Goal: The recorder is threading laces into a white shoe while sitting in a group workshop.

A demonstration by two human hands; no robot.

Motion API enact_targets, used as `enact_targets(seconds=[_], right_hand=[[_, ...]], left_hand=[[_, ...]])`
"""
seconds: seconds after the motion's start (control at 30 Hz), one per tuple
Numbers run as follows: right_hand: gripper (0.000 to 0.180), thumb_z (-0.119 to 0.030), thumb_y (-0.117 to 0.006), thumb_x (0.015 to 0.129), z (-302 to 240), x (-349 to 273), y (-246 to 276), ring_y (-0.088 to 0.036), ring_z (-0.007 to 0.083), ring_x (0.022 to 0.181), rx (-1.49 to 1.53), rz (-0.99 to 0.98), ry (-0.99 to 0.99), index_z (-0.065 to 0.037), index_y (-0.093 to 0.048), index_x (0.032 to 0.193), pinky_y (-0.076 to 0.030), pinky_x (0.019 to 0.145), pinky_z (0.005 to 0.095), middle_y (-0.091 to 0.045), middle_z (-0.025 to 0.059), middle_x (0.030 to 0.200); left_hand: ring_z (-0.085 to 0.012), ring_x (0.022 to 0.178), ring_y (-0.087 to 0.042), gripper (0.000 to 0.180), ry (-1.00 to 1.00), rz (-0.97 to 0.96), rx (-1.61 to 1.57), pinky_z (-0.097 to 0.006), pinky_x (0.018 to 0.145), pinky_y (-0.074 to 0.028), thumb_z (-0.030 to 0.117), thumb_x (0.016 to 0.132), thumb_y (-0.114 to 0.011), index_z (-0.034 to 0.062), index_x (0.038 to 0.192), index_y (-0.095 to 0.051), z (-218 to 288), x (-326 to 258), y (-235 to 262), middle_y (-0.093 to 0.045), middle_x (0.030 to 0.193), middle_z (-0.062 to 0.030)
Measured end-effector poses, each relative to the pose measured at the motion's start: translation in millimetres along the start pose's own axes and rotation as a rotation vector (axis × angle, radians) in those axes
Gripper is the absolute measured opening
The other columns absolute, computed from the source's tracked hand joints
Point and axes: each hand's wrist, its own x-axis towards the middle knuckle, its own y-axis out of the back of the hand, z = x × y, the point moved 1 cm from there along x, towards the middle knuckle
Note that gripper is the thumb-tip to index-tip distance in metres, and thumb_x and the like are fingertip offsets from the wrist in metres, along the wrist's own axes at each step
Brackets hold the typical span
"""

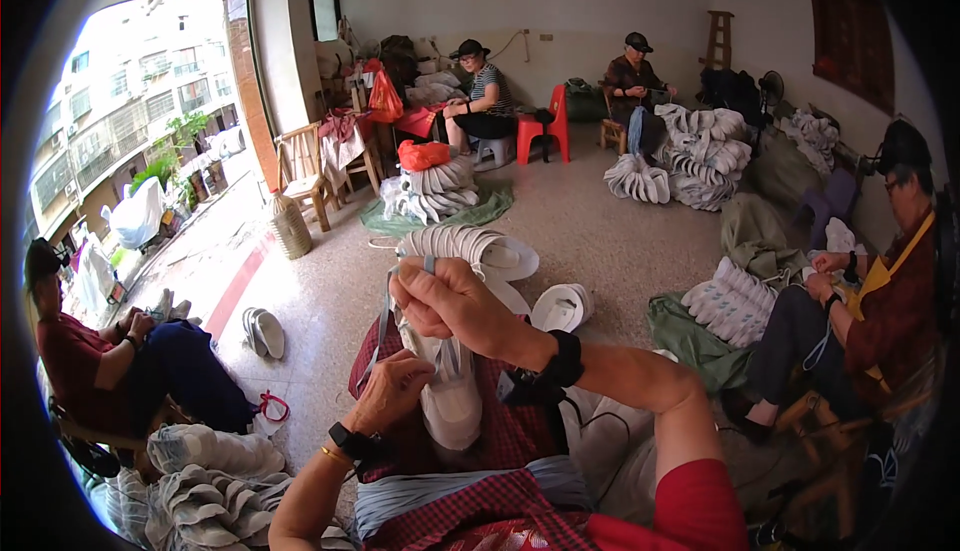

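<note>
Shoe (452,409), just one, on my lap; right hand (455,299) clamped on one grey lace (430,265), left hand (386,391) bunched beside the shoe, can't tell if it's gripping. One red chair (543,131) across the room.

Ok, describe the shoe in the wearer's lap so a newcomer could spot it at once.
Start with the dark red checked cloth over the wearer's lap, bottom centre. On it sits one pale shoe, rounded end toward the body, below the right grip in the picture. Unlike the nested row of white shoes just beyond, it is single, with grey-blue lace on its top.
</note>
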Motion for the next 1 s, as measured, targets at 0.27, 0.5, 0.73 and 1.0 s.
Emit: enact_targets(seconds=[0.27,0.5,0.73,1.0], right_hand=[[0.033,-0.028,-0.038,0.109,-18.1,7.9,-14.5,-0.028,0.0031,0.05,0.094,-0.044,0.048,-0.005,-0.053,0.091,-0.025,0.046,0.0218,-0.031,-0.0077,0.059],[0.032,-0.031,-0.042,0.106,-43.8,5.6,1.5,-0.032,0.0066,0.05,0.174,0.064,0.12,-0.005,-0.052,0.09,-0.024,0.045,0.0229,-0.031,-0.0063,0.056],[0.031,-0.03,-0.044,0.103,-70.6,-6.4,38.4,-0.037,0.0099,0.054,0.178,0.306,0.272,-0.008,-0.048,0.081,-0.026,0.046,0.0238,-0.028,-0.0046,0.058],[0.017,-0.019,-0.051,0.1,-74.9,-57.9,180.3,-0.037,0.0079,0.06,0.257,0.644,0.381,-0.01,-0.053,0.085,-0.027,0.049,0.0223,-0.031,-0.0055,0.059]], left_hand=[[-0.0234,0.072,-0.068,0.013,0.045,-0.202,0.013,-0.033,0.068,-0.053,0.01,0.083,-0.072,0.0012,0.093,-0.072,-10.0,39.9,8.4,-0.069,0.079,-0.0101],[-0.0182,0.079,-0.065,0.016,0.005,-0.455,-0.121,-0.033,0.071,-0.052,0.016,0.093,-0.062,0.0023,0.09,-0.069,27.7,40.2,8.0,-0.067,0.086,-0.0061],[-0.0083,0.054,-0.05,0.018,0.334,0.43,-0.76,-0.022,0.046,-0.036,0.024,0.102,-0.051,0.0085,0.095,-0.057,-3.6,25.8,51.9,-0.058,0.072,-0.0005],[-0.0103,0.059,-0.046,0.014,0.474,0.721,-1.313,-0.022,0.051,-0.039,0.016,0.1,-0.046,0.0105,0.089,-0.051,-108.5,-52.7,155.4,-0.05,0.072,0.0016]])
